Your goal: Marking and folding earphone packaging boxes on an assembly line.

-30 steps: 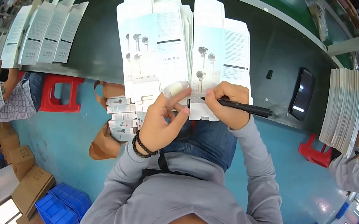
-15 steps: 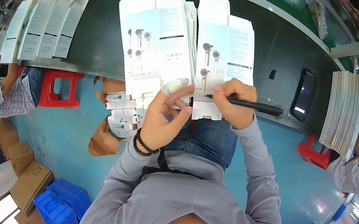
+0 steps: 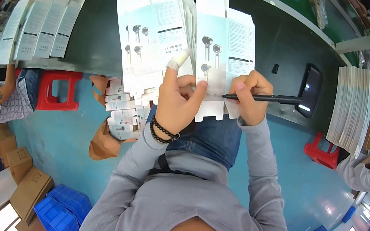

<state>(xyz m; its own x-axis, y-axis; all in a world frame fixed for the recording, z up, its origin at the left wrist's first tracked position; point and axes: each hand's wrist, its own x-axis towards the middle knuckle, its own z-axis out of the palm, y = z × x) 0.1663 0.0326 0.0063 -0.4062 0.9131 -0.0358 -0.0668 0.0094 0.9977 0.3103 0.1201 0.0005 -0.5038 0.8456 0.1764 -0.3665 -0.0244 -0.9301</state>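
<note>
A flat, unfolded white and pale-blue carton point(image 3: 239, 41) printed with earphones lies in front of me at the table's near edge. My right hand point(image 3: 252, 96) grips a black marker pen point(image 3: 269, 98), its tip at the carton's lower strip, where small dark marks show. My left hand point(image 3: 178, 100) is closed at the carton's lower left edge, its thumb on the board. Its index finger, wrapped in a white covering, points up over a neighbouring stack of flat cartons point(image 3: 146, 21). What the curled fingers do under the edge is hidden.
On the dark table point(image 3: 99, 24) a black phone point(image 3: 310, 90) and a small black cap-like piece point(image 3: 275, 68) lie to the right. Cartons point(image 3: 42, 26) stand at left, more point(image 3: 351, 109) at right. Small boxes point(image 3: 122, 112) fill a brown bag below; red stools point(image 3: 59, 92) flank me.
My left index finger has straightened upward, away from the lower strip, and the thumb now rests at the carton's edge. The marker tip has shifted slightly right along the strip.
</note>
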